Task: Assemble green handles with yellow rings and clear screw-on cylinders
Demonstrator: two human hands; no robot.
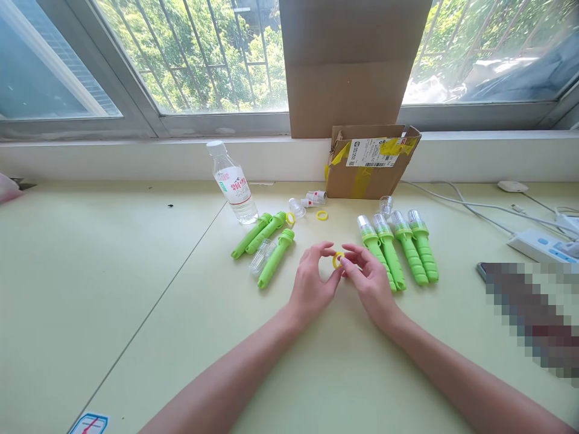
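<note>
A small yellow ring (335,260) is held up between my two hands over the middle of the table. My left hand (313,278) curves around its left side, index fingertip above and thumb below. From the other side, my right hand (368,278) pinches it between thumb and fingers. Just beyond my right hand lie several green flashlight-like tubes with clear caps (418,247). To the left are three green tubes without caps (275,259), with a clear plastic cap (262,256) among them. Two more yellow rings lie farther back, one a loose yellow ring (322,215).
Small white parts with red dots (314,199) and a clear cap (386,206) lie toward the back. A water bottle (235,187) stands left of an open cardboard box (366,181). On the right are cables, a power strip (538,246) and a pixelated dark object (529,307).
</note>
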